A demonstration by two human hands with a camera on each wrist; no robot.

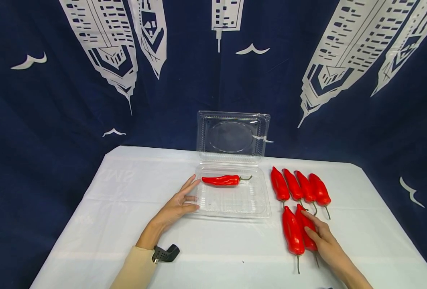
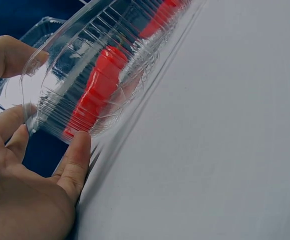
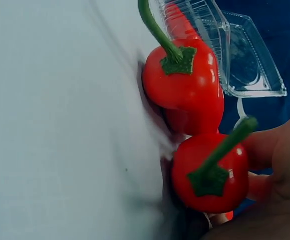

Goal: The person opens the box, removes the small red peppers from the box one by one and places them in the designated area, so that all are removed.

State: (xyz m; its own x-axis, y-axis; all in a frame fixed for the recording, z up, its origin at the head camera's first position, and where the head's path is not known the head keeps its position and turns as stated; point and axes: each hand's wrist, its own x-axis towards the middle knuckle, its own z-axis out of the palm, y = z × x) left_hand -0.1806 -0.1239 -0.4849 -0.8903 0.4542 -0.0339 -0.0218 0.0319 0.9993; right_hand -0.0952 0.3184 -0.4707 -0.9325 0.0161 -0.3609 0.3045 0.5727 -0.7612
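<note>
A clear plastic clamshell container lies on the table with its lid raised at the back. One red pepper lies sideways in its base, stem to the right. My left hand rests at the container's left side, fingers spread; in the left wrist view its fingertips touch the rim and wall. To the right, my right hand holds a red pepper between thumb and fingers, low at the table. Another red pepper lies close along its left side, stem toward me.
Several more red peppers lie in a row behind the held one, right of the container. A white cloth covers the table. A dark blue printed curtain hangs behind the table's far edge.
</note>
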